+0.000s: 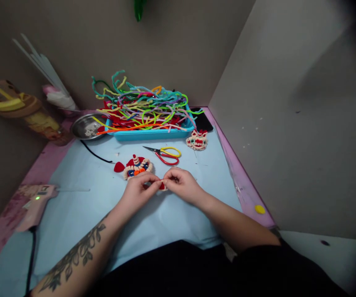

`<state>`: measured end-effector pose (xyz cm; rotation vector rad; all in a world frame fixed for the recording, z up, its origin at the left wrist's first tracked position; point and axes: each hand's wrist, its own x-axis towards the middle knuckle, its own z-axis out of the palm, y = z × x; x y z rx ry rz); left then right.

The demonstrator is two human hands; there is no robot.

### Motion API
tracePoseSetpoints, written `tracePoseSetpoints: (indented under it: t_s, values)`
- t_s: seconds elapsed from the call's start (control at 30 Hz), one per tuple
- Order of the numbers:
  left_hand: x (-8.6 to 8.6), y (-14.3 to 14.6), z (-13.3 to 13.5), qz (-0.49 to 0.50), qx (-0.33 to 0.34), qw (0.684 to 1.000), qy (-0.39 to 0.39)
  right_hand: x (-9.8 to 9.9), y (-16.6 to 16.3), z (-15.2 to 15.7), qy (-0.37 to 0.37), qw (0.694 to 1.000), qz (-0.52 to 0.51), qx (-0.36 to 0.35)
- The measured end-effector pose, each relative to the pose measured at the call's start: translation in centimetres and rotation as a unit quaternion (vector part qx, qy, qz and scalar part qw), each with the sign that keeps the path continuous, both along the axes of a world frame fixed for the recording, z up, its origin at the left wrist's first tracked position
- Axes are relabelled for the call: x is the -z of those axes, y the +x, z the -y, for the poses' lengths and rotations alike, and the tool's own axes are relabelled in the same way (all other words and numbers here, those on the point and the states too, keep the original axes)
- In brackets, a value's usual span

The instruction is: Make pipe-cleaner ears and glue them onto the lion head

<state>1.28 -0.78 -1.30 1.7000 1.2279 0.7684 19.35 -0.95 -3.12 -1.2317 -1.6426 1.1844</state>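
Note:
My left hand point(141, 187) and my right hand point(182, 185) meet over the cloth, both with fingers pinched on a small red-and-white fuzzy piece point(162, 186). Most of that piece is hidden by the fingers. Just beyond my left hand lies a lion-head figure point(137, 166) of red, cream, blue and orange pipe cleaner, its lower part covered by the hand. A separate red fuzzy piece point(119, 167) sits at its left. Scissors point(165, 154) with one yellow and one red handle lie partly open past my hands. Another cream-and-red lion head point(197, 140) rests farther right.
A blue tray point(153, 135) heaped with colourful pipe cleaners point(147, 105) stands at the back. Beside it are a metal bowl point(88, 127) and a dark phone point(202, 119). A glue gun point(37, 204), lit green, lies left on the blue cloth point(82, 222). A lidded cup point(34, 113) stands back left.

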Motion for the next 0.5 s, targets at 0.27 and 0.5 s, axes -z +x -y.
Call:
tracePoseSetpoints:
  t_s: [0.27,0.5]
  values:
    - [0.21,0.21,0.08,0.029,-0.052,0.994,-0.088,0.09,-0.04,-0.15,-0.082,0.993,-0.079,-0.021]
    - [0.07,0.63,0.44,0.054,-0.097,0.992,-0.065,0.22,-0.32,0.18,-0.071,0.994,-0.076,-0.018]
